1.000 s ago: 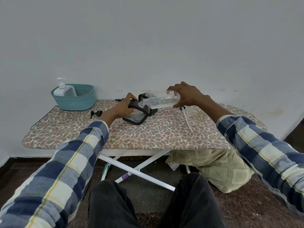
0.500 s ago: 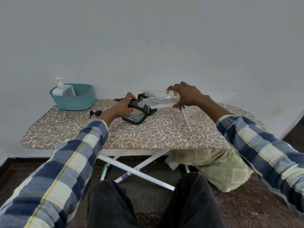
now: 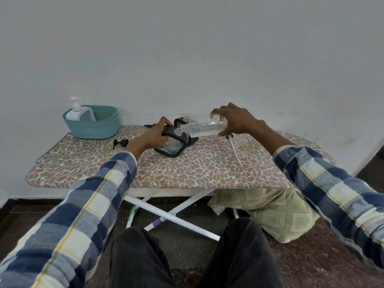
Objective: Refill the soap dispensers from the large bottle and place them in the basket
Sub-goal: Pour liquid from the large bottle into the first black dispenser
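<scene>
My right hand (image 3: pixel 234 119) grips the base of a large clear bottle (image 3: pixel 204 126), held almost level with its open mouth pointing left. That mouth sits just over the neck of a black-framed clear dispenser (image 3: pixel 172 145), which my left hand (image 3: pixel 155 135) grips and tilts on the ironing board (image 3: pixel 207 169). A second black-framed dispenser (image 3: pixel 182 122) stands behind them, partly hidden. A teal basket (image 3: pixel 93 126) at the back left holds a white pump dispenser (image 3: pixel 80 113).
A black pump head (image 3: pixel 120 143) lies on the board left of my left hand. A white pump with its long tube (image 3: pixel 235 150) lies under my right hand. A folded cloth (image 3: pixel 270 210) rests on the floor beneath the board's white legs.
Both hands hold their grips; the bottle and dispenser stay nearly still. The view has drifted slightly.
</scene>
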`<state>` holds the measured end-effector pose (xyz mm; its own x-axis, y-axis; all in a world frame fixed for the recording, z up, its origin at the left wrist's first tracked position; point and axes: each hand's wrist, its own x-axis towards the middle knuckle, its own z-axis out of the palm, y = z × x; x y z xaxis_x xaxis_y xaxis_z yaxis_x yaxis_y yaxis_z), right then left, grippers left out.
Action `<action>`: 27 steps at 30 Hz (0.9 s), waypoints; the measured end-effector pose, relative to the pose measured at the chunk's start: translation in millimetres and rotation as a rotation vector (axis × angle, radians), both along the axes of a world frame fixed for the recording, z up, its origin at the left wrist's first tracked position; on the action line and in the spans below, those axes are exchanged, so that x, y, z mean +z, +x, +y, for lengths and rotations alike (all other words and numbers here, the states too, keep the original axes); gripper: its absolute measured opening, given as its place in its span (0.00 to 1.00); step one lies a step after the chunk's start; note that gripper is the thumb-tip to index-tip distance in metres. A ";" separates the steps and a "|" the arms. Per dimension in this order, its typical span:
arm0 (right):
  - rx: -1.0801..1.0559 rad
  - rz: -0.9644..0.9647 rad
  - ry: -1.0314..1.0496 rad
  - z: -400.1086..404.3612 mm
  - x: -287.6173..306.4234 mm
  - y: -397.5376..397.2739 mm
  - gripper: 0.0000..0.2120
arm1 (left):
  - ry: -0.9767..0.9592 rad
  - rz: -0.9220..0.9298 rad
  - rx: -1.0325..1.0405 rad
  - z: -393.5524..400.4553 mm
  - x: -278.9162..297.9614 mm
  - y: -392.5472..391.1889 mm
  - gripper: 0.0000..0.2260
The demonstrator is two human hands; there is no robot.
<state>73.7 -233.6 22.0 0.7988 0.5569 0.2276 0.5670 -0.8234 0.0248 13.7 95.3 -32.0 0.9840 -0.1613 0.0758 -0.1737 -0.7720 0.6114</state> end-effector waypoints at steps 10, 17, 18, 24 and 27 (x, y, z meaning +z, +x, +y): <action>0.002 0.004 -0.001 0.7 1.7 -3.6 0.36 | 0.000 0.000 -0.002 1.4 -2.8 2.6 0.19; 0.011 -0.009 -0.005 1.6 3.5 -4.3 0.36 | -0.008 -0.012 -0.002 2.4 -4.7 2.9 0.19; 0.010 -0.010 -0.006 1.8 3.7 -4.3 0.36 | -0.011 -0.016 -0.004 2.6 -4.9 2.9 0.19; 0.004 -0.012 0.000 3.5 2.5 -4.9 0.35 | -0.023 -0.025 -0.017 3.8 -5.4 2.0 0.19; 0.007 -0.008 0.008 3.5 1.1 -4.4 0.35 | -0.027 -0.025 -0.016 3.4 -5.4 1.8 0.19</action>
